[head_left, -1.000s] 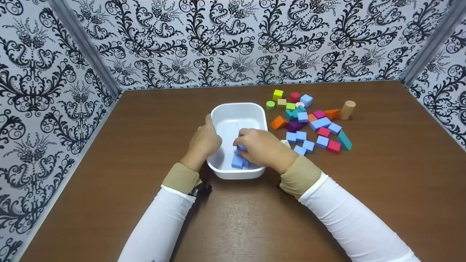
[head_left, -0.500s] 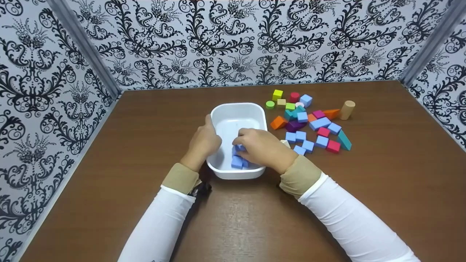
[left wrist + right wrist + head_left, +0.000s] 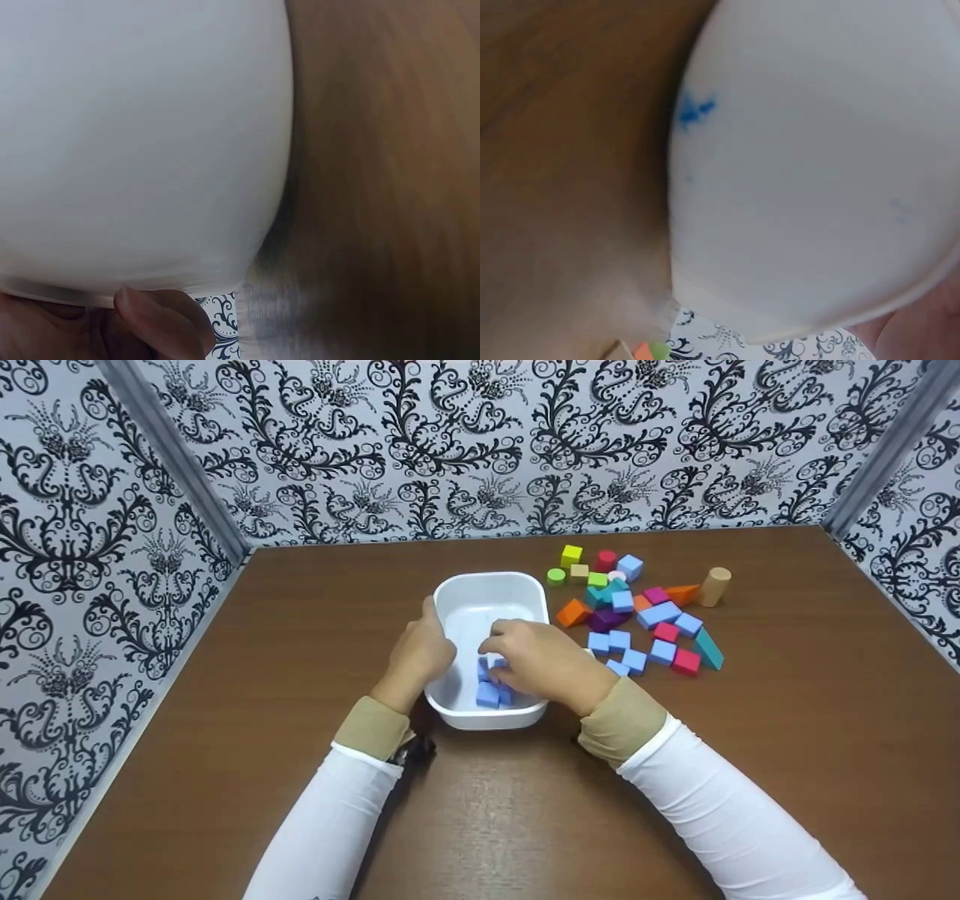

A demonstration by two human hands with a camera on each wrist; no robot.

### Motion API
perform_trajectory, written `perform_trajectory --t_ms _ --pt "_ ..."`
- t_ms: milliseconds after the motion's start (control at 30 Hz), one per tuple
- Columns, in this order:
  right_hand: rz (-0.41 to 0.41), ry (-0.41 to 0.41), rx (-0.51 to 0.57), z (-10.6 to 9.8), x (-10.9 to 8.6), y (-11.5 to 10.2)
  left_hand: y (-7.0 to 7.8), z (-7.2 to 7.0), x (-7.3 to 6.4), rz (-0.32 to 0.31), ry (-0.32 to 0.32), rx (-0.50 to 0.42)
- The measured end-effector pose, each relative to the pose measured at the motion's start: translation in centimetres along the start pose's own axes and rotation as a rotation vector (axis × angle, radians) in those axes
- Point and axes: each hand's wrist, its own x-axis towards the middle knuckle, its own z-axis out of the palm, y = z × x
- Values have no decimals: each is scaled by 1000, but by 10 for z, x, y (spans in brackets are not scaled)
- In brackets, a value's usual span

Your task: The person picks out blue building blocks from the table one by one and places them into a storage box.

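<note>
Gripped the left edge of the white tub (image 3: 487, 721) with the left hand (image 3: 421, 651), digits closed at the rim. Reached inside the same tub with the right hand (image 3: 544, 660), fingers bent downward over a small cluster of blue cubes (image 3: 488, 694) toward the near end. Saw one cube right by those fingertips, yet could not tell a pinch from a mere touch. Found the tub upright on the brown worktop (image 3: 187, 697), in front of both forearms. Noticed to its right a loose scatter of coloured pieces: a yellow cube (image 3: 572, 556), a lime-green disc (image 3: 556, 577) and a red cylinder (image 3: 606, 561) at the far side, an orange block (image 3: 574, 613) just beside a purple block (image 3: 609, 620), and loose blue blocks (image 3: 619, 641) nearer. Spotted a pale wooden cylinder (image 3: 715, 587) standing at the right, with a teal block (image 3: 708, 649) closer in. Wore white sleeves (image 3: 322, 825) with beige cuffs (image 3: 373, 727). Made out a blue smudge (image 3: 694, 111) on the tub's outer wall in the right wrist view, and black-and-white patterned panels (image 3: 450, 450) behind everything.
</note>
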Motion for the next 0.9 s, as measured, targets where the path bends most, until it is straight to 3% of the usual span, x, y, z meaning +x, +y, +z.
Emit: perform_trajectory --t_ms 267,400,733,900 --pt "-17 138 -15 -26 -6 5 0 0 0 3 -3 -15" --pt "21 165 0 -41 -10 15 0 0 0 -11 -11 -24" --pt "194 99 50 -67 -25 46 0 0 1 -8 -5 -15" --pt "213 33 66 -68 -31 63 0 1 1 -11 -6 -13"
